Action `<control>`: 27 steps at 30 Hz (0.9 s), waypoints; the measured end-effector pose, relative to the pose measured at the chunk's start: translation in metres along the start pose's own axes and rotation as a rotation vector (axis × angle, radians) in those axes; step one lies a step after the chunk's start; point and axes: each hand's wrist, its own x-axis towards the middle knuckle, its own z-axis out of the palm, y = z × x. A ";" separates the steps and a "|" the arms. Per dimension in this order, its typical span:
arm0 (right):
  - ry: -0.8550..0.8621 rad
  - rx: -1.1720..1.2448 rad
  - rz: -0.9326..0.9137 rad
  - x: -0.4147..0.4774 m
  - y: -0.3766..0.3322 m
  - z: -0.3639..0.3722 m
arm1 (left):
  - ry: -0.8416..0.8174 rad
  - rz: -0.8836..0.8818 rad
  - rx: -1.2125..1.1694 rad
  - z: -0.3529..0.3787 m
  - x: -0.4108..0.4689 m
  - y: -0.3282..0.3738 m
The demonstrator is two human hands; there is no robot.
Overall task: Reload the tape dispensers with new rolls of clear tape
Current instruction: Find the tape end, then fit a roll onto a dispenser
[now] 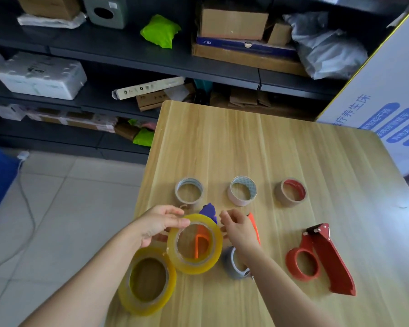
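tape roll [197, 267], gripped by the left hand [158, 226], hangs tilted over the orange dispenser [254, 226], hiding most of it; right hand [239, 230] covers more, its grip unclear.

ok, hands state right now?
Left hand: gripping the raised yellowish clear tape roll.
Right hand: beside that roll, grip cannot be told.

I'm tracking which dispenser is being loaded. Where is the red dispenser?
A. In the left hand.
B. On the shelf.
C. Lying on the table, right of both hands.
C: the red dispenser lies on the table, clear of the right hand, while the left hand holds a tape roll.
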 end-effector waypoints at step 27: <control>-0.295 -1.148 -0.477 0.025 0.029 -0.012 | 0.087 -0.161 0.187 0.010 0.034 -0.018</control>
